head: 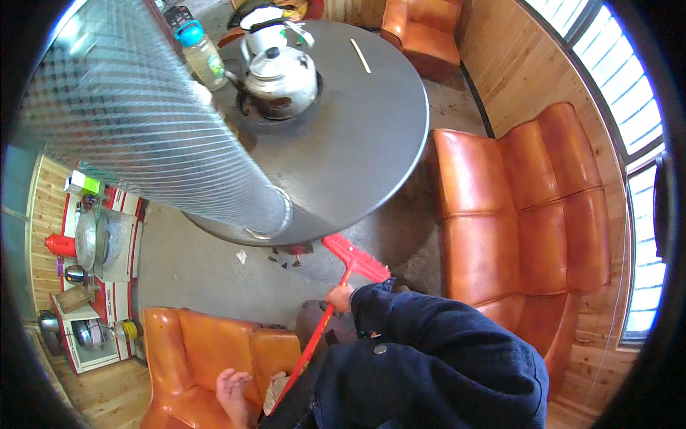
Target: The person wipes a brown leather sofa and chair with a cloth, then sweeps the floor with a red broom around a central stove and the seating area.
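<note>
My right hand (338,297) grips the red handle of a broom (315,343) a little behind its head. The handle runs back past my dark jacket (429,343) at a slant. The red-bristled broom head (359,260) is in front of me, beside the near edge of a round grey table-top stove (370,145). My left hand (234,389) is raised over an orange leather sofa (209,348), apart from the handle, with its fingers loosely bent and nothing in them. Dark bits of debris (284,261) and a white scrap (241,257) lie on the concrete floor (203,279).
A wide metal flue pipe (177,128) rises from the stove at left. On the stove top stand a metal kettle (281,80), a blue-lidded bottle (203,56) and a pale stick (360,56). Another orange sofa (514,209) lines the right wall; red-and-white cabinets (115,268) stand left.
</note>
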Demonstrator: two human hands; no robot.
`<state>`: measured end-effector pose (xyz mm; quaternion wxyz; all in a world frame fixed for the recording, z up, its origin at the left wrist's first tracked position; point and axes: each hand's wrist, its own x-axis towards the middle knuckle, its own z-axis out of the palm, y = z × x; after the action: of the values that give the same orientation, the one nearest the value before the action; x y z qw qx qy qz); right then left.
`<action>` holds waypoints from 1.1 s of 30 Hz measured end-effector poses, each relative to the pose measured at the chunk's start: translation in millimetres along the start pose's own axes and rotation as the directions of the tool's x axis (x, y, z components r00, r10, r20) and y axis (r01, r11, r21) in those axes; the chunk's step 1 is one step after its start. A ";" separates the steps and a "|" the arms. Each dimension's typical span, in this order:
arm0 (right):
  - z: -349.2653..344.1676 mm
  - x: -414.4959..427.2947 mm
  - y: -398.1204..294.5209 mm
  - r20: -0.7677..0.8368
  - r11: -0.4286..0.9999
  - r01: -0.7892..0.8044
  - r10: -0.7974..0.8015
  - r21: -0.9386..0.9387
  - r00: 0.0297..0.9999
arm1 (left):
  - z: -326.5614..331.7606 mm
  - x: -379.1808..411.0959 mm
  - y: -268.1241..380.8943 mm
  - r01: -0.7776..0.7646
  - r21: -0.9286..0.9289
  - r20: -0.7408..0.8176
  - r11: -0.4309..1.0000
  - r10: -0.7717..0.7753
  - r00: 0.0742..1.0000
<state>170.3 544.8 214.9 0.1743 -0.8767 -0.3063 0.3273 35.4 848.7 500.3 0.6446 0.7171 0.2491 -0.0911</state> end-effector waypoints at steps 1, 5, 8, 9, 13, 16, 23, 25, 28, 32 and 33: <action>-11.2 -23.4 15.0 -0.002 1.000 -0.018 0.018 0.025 1.000 | 18.7 -10.4 1.3 0.072 0.006 0.058 0.997 -0.073 0.996; 5.6 -78.7 91.4 -0.153 0.997 -0.081 0.079 -0.008 0.985 | 137.4 -47.5 47.1 -0.070 0.232 0.239 0.970 0.013 0.971; 2.4 -123.5 134.9 -0.151 0.994 -0.104 0.097 -0.036 0.984 | 203.4 -53.2 100.0 -0.206 0.207 0.319 0.956 0.134 0.938; -7.2 -130.3 139.4 -0.112 0.994 -0.109 0.112 0.030 0.987 | 209.0 -58.1 99.1 -0.302 0.229 0.368 0.926 0.205 0.907; -16.5 -149.1 168.5 -0.085 0.997 -0.079 0.079 0.000 0.993 | 212.1 -60.1 67.8 -0.385 0.226 0.565 0.895 0.202 0.800; -37.4 -163.1 165.1 -0.156 0.996 -0.075 0.081 0.042 0.984 | 231.8 -67.7 80.5 -0.379 0.271 0.621 0.885 0.140 0.771; -106.1 -179.2 113.6 -0.660 0.957 0.195 -0.004 0.216 0.751 | 351.9 3.6 51.8 -0.106 -0.046 0.495 0.993 0.115 0.861; -102.2 -190.5 136.2 -0.691 0.948 0.101 0.144 0.302 0.708 | 411.8 22.8 52.6 -0.071 -0.002 0.512 0.997 0.062 0.857; -116.4 -220.9 162.4 -0.772 0.846 0.196 0.326 0.496 0.546 | 454.4 47.1 47.8 -0.023 0.016 0.530 1.000 0.011 0.848; -173.2 -316.8 157.7 -0.685 0.337 0.624 0.552 0.705 0.476 | 488.9 66.9 18.2 0.429 0.037 0.532 0.903 -0.381 0.756; -186.0 -342.4 155.0 -0.650 0.287 0.624 0.581 0.727 0.490 | 490.4 76.0 -0.3 0.583 0.074 0.514 0.809 -0.532 0.673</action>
<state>157.7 185.7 431.3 0.7922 -0.6026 0.0770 -0.0585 193.9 391.4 390.9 0.6614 0.5239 0.2796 -0.4581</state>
